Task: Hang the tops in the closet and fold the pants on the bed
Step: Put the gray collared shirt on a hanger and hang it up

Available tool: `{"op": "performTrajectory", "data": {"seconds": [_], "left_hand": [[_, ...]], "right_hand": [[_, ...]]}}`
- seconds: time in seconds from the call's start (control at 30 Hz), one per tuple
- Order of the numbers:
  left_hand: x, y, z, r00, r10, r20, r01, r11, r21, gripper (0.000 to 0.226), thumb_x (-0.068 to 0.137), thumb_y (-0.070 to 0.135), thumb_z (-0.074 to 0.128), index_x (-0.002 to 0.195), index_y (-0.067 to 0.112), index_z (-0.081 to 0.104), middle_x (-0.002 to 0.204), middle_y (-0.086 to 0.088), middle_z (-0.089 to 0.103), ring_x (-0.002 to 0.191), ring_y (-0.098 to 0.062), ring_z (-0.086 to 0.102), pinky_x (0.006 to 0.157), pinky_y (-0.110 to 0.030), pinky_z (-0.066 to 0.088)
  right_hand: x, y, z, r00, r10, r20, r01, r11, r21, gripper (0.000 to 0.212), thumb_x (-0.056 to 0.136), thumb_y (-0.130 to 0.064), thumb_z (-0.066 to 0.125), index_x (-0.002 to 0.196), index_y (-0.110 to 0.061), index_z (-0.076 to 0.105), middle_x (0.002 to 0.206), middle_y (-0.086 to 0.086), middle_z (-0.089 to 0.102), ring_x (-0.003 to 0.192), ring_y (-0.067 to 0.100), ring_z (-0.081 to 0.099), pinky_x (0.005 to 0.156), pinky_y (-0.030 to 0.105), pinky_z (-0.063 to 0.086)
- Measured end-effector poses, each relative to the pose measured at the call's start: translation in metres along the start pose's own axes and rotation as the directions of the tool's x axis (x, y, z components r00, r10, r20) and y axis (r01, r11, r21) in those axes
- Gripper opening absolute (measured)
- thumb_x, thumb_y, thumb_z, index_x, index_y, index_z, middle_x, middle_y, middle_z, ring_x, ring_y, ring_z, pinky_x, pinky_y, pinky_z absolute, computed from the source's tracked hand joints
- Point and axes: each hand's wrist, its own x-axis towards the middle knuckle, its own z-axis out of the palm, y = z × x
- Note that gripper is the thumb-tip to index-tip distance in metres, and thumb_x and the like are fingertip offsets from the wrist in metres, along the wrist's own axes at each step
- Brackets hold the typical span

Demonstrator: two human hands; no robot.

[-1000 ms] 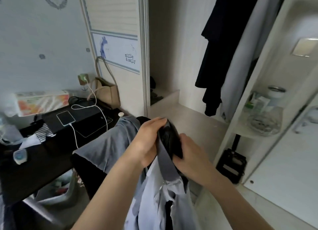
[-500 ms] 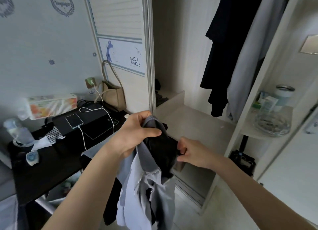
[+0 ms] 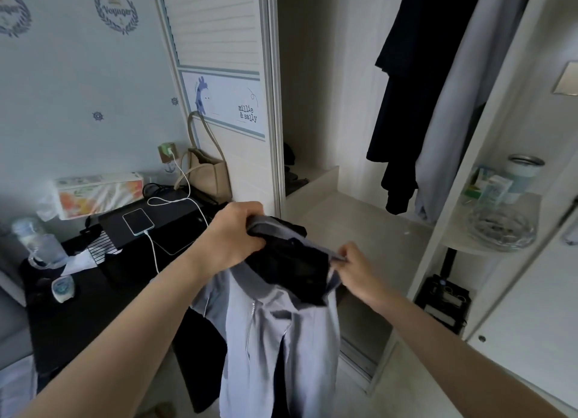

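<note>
**Grey shirt held up before the open closet**

The left hand (image 3: 233,234) grips the collar of a pale grey-blue button-up shirt (image 3: 275,333), fingers curled round the fabric. The right hand (image 3: 355,266) pinches the collar's other end between thumb and fingertips. The shirt hangs in the air between a black desk (image 3: 78,308) and the white closet (image 3: 359,230), where a dark hanging garment (image 3: 406,104) shows.

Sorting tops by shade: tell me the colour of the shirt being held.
Light grey-blue shirt, with dark fabric bunched at its collar; clearest in the head view.
</note>
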Motion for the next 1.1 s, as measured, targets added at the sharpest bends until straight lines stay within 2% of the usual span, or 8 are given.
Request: {"op": "performTrajectory", "data": {"seconds": [0.23, 0.4, 0.47, 0.53, 0.63, 0.77, 0.97, 1.1], "left_hand": [[-0.002, -0.058, 0.041, 0.952, -0.107, -0.287, 0.226, 0.877, 0.424, 0.014, 0.081, 0.003, 0.055, 0.082, 0.014, 0.046, 0.089, -0.003, 0.046, 0.079, -0.037, 0.056, 0.057, -0.037, 0.037], [-0.001, -0.073, 0.077, 0.950, -0.312, -0.001, 0.266, 0.809, 0.524, 0.022, 0.088, 0.035, 0.061, 0.090, 0.015, 0.054, 0.093, -0.004, 0.061, 0.092, -0.031, 0.064, 0.070, -0.036, 0.048], [0.007, -0.072, 0.082, 0.907, -0.400, 0.133, 0.321, 0.859, 0.399, 0.030, 0.086, 0.034, 0.067, 0.066, 0.015, 0.054, 0.068, -0.002, 0.064, 0.076, -0.025, 0.067, 0.069, -0.032, 0.052], [0.014, -0.068, 0.081, 0.807, -0.537, 0.244, 0.555, 0.832, -0.005, 0.030, 0.092, 0.017, 0.062, 0.063, 0.011, 0.056, 0.066, -0.010, 0.068, 0.069, -0.027, 0.070, 0.072, -0.036, 0.058], [0.017, -0.058, 0.081, 0.673, -0.583, 0.455, 0.718, 0.370, -0.590, 0.021, 0.099, 0.003, 0.046, 0.084, -0.002, 0.061, 0.070, -0.019, 0.067, 0.059, -0.030, 0.066, 0.057, -0.037, 0.057], [0.020, -0.041, 0.087, 0.626, -0.458, 0.631, 0.712, 0.006, -0.702, 0.018, 0.100, 0.008, 0.045, 0.099, 0.000, 0.061, 0.081, -0.017, 0.072, 0.078, -0.031, 0.068, 0.071, -0.044, 0.054], [0.051, -0.005, 0.077, 0.674, -0.284, 0.681, 0.723, 0.069, -0.687, 0.036, 0.079, 0.019, 0.062, 0.113, 0.009, 0.061, 0.110, -0.015, 0.063, 0.098, -0.030, 0.060, 0.085, -0.042, 0.048], [0.092, 0.003, 0.075, 0.749, -0.289, 0.596, 0.649, 0.142, -0.747, 0.031, 0.090, 0.021, 0.059, 0.119, 0.009, 0.059, 0.120, -0.018, 0.061, 0.108, -0.033, 0.057, 0.101, -0.048, 0.043]], "right_hand": [[-0.024, -0.038, -0.041, 0.984, -0.178, -0.020, 0.176, 0.982, -0.068, 0.007, 0.097, -0.018, 0.044, 0.095, -0.025, 0.045, 0.076, -0.002, 0.054, 0.061, 0.011, 0.048, 0.051, 0.022, 0.036], [-0.037, -0.065, -0.056, 0.957, -0.284, -0.057, 0.282, 0.958, -0.049, 0.026, 0.086, -0.002, 0.046, 0.089, -0.024, 0.060, 0.086, -0.007, 0.062, 0.080, 0.005, 0.056, 0.062, 0.011, 0.040], [-0.033, -0.064, -0.064, 0.949, -0.297, -0.100, 0.293, 0.954, -0.060, 0.023, 0.086, -0.002, 0.048, 0.087, -0.021, 0.059, 0.080, -0.007, 0.060, 0.075, 0.005, 0.054, 0.060, 0.011, 0.038], [-0.028, -0.058, -0.070, 0.944, -0.302, -0.131, 0.294, 0.953, -0.075, 0.020, 0.086, -0.002, 0.049, 0.083, -0.020, 0.058, 0.073, -0.007, 0.056, 0.067, 0.005, 0.049, 0.057, 0.012, 0.036], [-0.023, -0.043, -0.077, 0.958, -0.244, -0.148, 0.238, 0.970, -0.057, 0.020, 0.085, -0.004, 0.049, 0.074, -0.019, 0.057, 0.067, -0.004, 0.055, 0.061, 0.006, 0.046, 0.055, 0.012, 0.035], [-0.007, -0.021, -0.089, 0.991, -0.048, -0.121, 0.058, 0.995, 0.077, 0.014, 0.085, -0.010, 0.060, 0.074, -0.016, 0.066, 0.072, -0.003, 0.064, 0.074, 0.009, 0.058, 0.064, 0.019, 0.039], [0.018, -0.002, -0.126, 0.945, 0.177, -0.274, -0.092, 0.951, 0.296, 0.012, 0.091, -0.014, 0.057, 0.086, -0.012, 0.067, 0.075, 0.006, 0.060, 0.074, 0.022, 0.057, 0.059, 0.029, 0.035], [0.040, -0.003, -0.146, 0.927, 0.109, -0.359, -0.032, 0.976, 0.215, 0.015, 0.094, -0.020, 0.054, 0.087, -0.013, 0.065, 0.072, 0.003, 0.056, 0.065, 0.012, 0.051, 0.055, 0.026, 0.035]]}}
